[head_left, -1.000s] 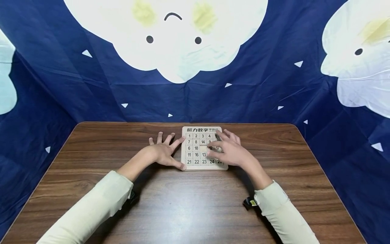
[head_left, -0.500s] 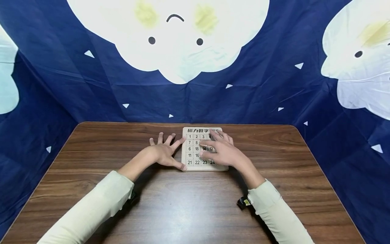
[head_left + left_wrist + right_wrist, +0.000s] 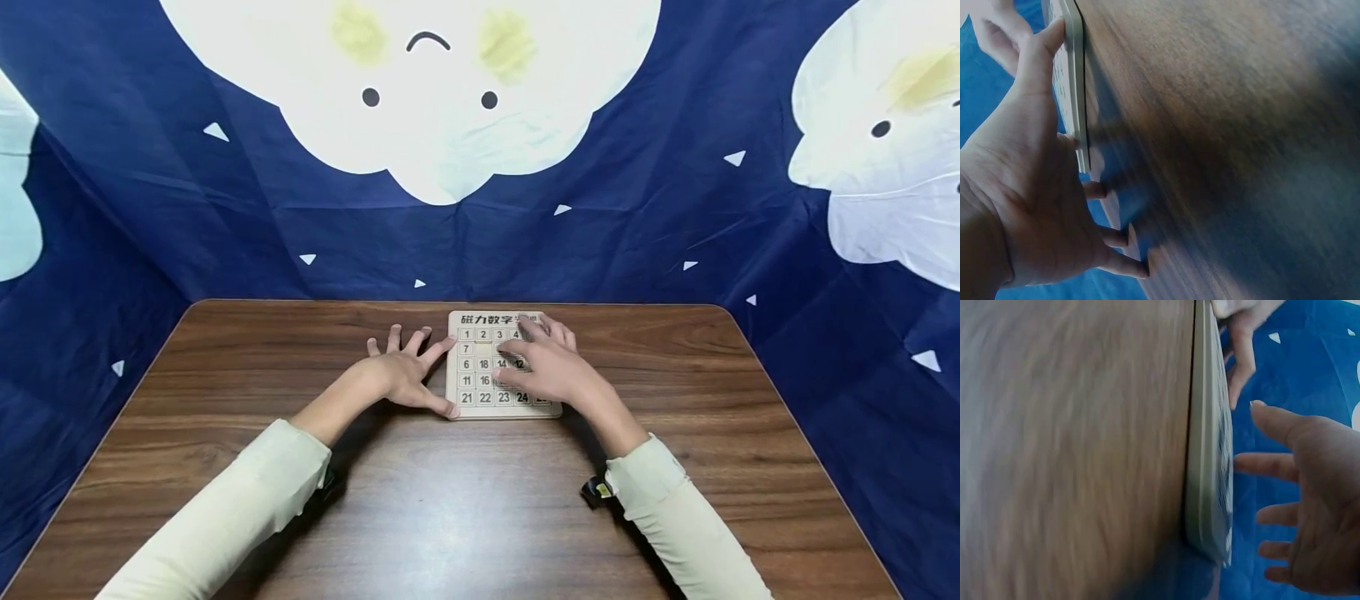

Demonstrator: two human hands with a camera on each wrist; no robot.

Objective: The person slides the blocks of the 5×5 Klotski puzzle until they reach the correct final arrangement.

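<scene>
A pale wooden number slide puzzle point(image 3: 483, 412) lies flat on the table, its tiles in rows under printed characters. My left hand point(image 3: 401, 379) is spread beside it, thumb at the near left corner and index finger at the left edge. Above the right part of the board is my right hand point(image 3: 558, 367), its index fingertip on the second row, right of a bare slot point(image 3: 483, 348) beside tile 7 point(image 3: 466, 348). In the right wrist view that index finger point(image 3: 1266, 464) meets the board's face, while the thumb stands apart. Several right-hand tiles are hidden under this hand.
The brown wood-grain table point(image 3: 450, 517) extends around the board. Behind it hangs a dark blue cloth point(image 3: 360, 242) with white clouds and small triangles. A small black device point(image 3: 596, 492) sits under the right wrist.
My right hand has shifted left over the board. Tile 14 has slid down one row. Tile 8 has left its place, where the bare slot now shows. The left hand stays put.
</scene>
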